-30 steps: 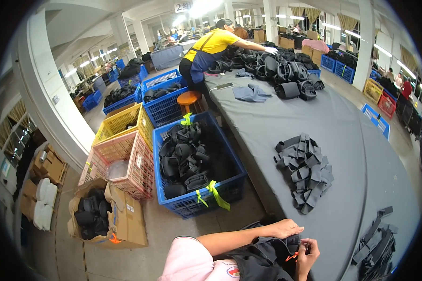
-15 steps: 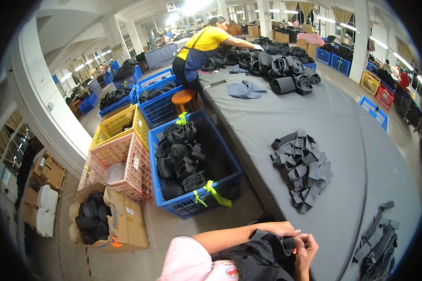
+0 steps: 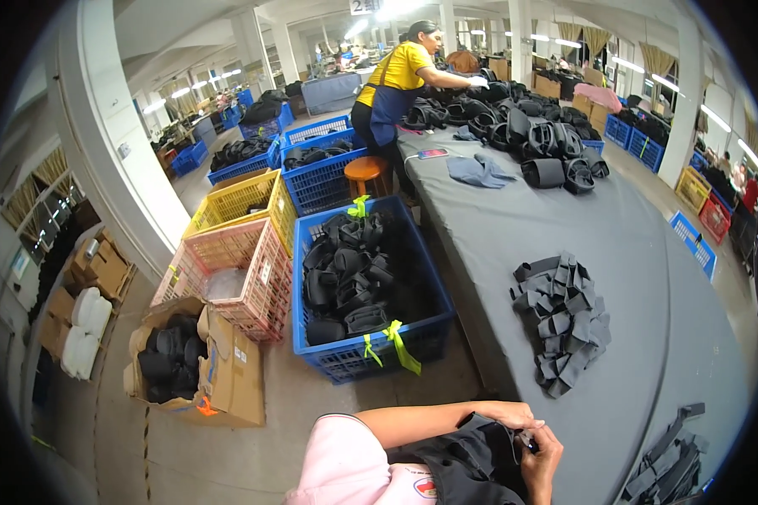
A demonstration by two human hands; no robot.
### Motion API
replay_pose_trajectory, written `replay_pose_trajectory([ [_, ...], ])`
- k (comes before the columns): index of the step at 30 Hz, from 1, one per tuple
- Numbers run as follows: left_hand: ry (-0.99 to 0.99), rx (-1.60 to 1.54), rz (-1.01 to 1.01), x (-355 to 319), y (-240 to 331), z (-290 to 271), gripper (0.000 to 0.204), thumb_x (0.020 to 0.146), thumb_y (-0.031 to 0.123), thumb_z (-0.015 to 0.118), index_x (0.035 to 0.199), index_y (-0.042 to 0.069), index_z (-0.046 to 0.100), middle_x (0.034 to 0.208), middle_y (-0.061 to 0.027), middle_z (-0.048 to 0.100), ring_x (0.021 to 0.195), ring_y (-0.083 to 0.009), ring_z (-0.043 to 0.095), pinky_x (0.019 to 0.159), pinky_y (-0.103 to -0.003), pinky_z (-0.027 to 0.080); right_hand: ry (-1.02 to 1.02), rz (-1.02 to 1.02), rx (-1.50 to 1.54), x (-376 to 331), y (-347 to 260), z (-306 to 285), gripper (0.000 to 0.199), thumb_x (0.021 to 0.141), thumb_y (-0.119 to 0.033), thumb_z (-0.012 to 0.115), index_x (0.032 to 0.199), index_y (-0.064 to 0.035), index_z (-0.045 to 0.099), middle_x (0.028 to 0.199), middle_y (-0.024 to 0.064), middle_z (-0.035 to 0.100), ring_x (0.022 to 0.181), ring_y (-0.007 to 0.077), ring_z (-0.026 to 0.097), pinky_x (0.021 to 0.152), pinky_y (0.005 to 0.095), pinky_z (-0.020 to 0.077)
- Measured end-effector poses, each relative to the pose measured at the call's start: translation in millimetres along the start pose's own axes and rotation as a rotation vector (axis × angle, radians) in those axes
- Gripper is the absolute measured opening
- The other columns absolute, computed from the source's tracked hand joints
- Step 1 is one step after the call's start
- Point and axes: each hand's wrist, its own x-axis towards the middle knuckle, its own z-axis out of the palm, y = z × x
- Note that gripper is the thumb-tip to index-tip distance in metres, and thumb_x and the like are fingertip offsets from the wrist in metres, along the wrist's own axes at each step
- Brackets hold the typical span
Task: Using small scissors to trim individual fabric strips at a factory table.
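Near the lower edge, my left hand is closed on the upper edge of a black fabric piece, which lies close against my body. My right hand curls beside it with bent fingers, its fingertips meeting those of the left. A small dark object with a light glint shows at the right fingers; its kind is too small to make out. Part of the fabric is hidden behind my hands, and it merges with dark cloth over my pink sleeve. On the grey-covered table lies a pile of dark grey strips.
More strips lie at the table's near right. Black padded pieces are heaped at its far end, by a person in yellow. Left stand a filled blue crate, a pink crate, a yellow crate and a cardboard box.
The view has swung left, so the scene sits further right. The person in yellow stands more upright, arm drawn back. A phone screen on the table has lit up. An orange bit by my right hand is gone from sight.
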Motion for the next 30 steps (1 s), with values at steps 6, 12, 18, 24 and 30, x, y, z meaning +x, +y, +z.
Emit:
replay_pose_trajectory([
  [6,0.021,0.075,-0.045,-21.9,29.7,3.6,0.057,0.095,0.047,0.044,0.072,-0.003,0.058,0.065,0.0008,0.054,0.062,-0.0102,0.044,0.057,-0.028,0.041,0.113,0.153,0.182,-15.7,2.1,4.5,0.012,0.071,0.005,0.064,0.070,-0.0003,0.053,0.064,0.0041,0.051,0.057,0.0104,0.045,0.052,0.0258,0.0361],
  [12,0.042,0.096,0.005,-35.0,42.5,7.0,0.059,0.094,0.050,0.045,0.069,-0.003,0.056,0.061,0.0013,0.052,0.059,-0.0085,0.043,0.053,-0.030,0.039,0.135,0.093,0.111,-23.9,-22.1,-16.9,0.008,0.076,0.002,0.066,0.073,0.0015,0.058,0.060,0.0005,0.047,0.055,0.0067,0.042,0.049,0.0235,0.0323],
  [18,0.033,0.130,-0.003,-41.0,49.1,13.5,0.059,0.095,0.050,0.043,0.067,-0.001,0.054,0.059,0.0011,0.049,0.059,-0.0092,0.041,0.052,-0.031,0.038,0.149,0.250,0.296,-42.8,-32.8,-25.7,0.006,0.073,0.002,0.067,0.075,0.0005,0.061,0.057,0.0004,0.051,0.051,0.0056,0.041,0.048,0.0228,0.0343],
  [24,0.096,0.099,0.037,-46.9,53.6,10.9,0.052,0.097,0.044,0.041,0.077,-0.003,0.055,0.067,-0.0024,0.053,0.067,-0.0121,0.044,0.063,-0.032,0.041,0.036,0.133,0.137,-41.5,-19.2,-31.3,0.032,0.074,0.002,0.061,0.104,-0.0006,0.052,0.070,0.0031,0.051,0.053,0.0058,0.041,0.048,0.0224,0.0355],
  [30,0.099,0.354,0.166,-44.2,60.2,-40.1,0.025,0.093,0.024,0.046,0.090,0.002,0.056,0.082,-0.0155,0.059,0.076,-0.0272,0.056,0.073,-0.035,0.046,0.069,0.058,0.109,10.2,-16.3,-25.4,0.021,0.069,0.004,0.062,0.089,-0.0017,0.058,0.075,0.0082,0.049,0.065,0.0187,0.047,0.055,0.0277,0.0377],
])
